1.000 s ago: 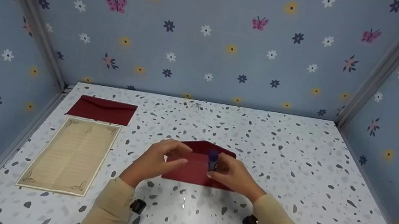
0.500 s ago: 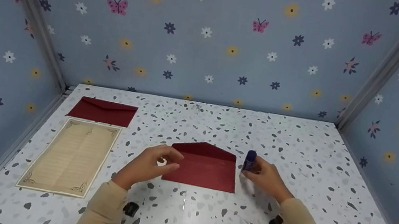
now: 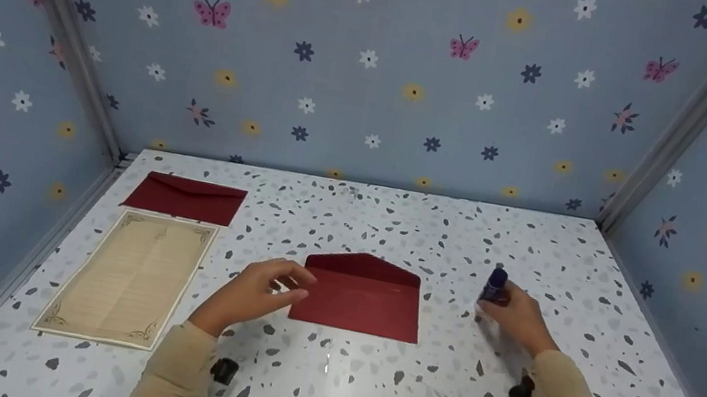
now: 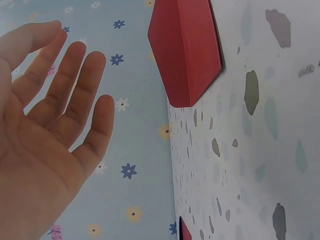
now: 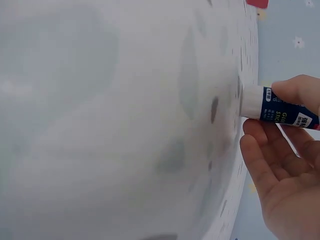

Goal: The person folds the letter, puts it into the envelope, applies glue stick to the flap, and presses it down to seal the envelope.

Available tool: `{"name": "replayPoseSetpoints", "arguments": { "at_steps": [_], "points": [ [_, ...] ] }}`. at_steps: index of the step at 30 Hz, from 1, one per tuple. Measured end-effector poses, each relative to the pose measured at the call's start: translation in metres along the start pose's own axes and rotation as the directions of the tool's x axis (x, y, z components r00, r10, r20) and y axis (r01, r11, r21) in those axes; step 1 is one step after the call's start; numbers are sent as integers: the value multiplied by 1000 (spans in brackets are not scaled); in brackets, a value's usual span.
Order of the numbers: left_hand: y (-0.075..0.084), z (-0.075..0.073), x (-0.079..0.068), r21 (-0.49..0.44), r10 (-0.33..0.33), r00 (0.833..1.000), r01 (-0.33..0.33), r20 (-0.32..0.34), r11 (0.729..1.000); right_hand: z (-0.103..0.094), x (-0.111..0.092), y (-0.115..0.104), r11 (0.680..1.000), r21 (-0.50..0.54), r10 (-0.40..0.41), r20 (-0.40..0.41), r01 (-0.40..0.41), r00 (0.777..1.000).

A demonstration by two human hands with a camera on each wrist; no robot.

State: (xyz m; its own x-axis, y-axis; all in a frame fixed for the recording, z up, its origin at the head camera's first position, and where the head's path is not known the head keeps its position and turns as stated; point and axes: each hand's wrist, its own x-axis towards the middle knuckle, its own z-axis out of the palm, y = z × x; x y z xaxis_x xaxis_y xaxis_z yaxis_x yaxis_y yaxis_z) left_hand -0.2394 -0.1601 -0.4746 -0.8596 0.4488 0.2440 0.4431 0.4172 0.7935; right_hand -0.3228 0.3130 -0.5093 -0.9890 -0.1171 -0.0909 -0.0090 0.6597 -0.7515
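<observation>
My right hand (image 3: pixel 517 320) pinches a dark blue glue stick (image 3: pixel 494 285) upright, to the right of the middle of the table. In the right wrist view the glue stick (image 5: pixel 287 110) shows its printed label, and its white base is right at the tabletop. A red envelope (image 3: pixel 361 302) lies in the middle with its flap spread away from me. Just left of that envelope hovers my left hand (image 3: pixel 253 293), fingers loosely bent around nothing. The left wrist view shows the left hand (image 4: pixel 60 115) with palm and fingers relaxed, apart from the envelope (image 4: pixel 185 55).
A second red envelope (image 3: pixel 186 199), flap folded over, lies at the back left. Below it is a cream sheet of lined paper (image 3: pixel 125 278) with an ornate border. Flowered blue panels (image 3: pixel 373 85) enclose the speckled white table (image 3: pixel 362 396) at the back and sides.
My right hand has carried the glue stick from over the middle envelope rightward to the table beyond it. The left hand has drawn slightly back to the left, off the envelope.
</observation>
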Motion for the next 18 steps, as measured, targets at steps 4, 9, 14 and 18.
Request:
{"name": "replayPoseSetpoints", "arguments": {
  "at_steps": [4, 9, 14, 18],
  "points": [
    [-1, -2, -1, -5, -17, 1000, 17, -7, 1000, -5, 1, 5, 1000, -3, 17, -17, -17, 1000],
    [0, -3, -2, 5, -37, 999, 37, -16, 999, -7, 1, 6, 999, -11, 36, 0, -36, 999],
    [1, -4, -2, 17, -48, 999, 48, -20, 999, -10, 0, 4, 998, 2, 55, 16, -55, 998],
    [1, -5, -2, 21, -47, 999, 47, -20, 999, -14, -1, -2, 998, 28, 52, 20, -53, 998]
  ]
}}
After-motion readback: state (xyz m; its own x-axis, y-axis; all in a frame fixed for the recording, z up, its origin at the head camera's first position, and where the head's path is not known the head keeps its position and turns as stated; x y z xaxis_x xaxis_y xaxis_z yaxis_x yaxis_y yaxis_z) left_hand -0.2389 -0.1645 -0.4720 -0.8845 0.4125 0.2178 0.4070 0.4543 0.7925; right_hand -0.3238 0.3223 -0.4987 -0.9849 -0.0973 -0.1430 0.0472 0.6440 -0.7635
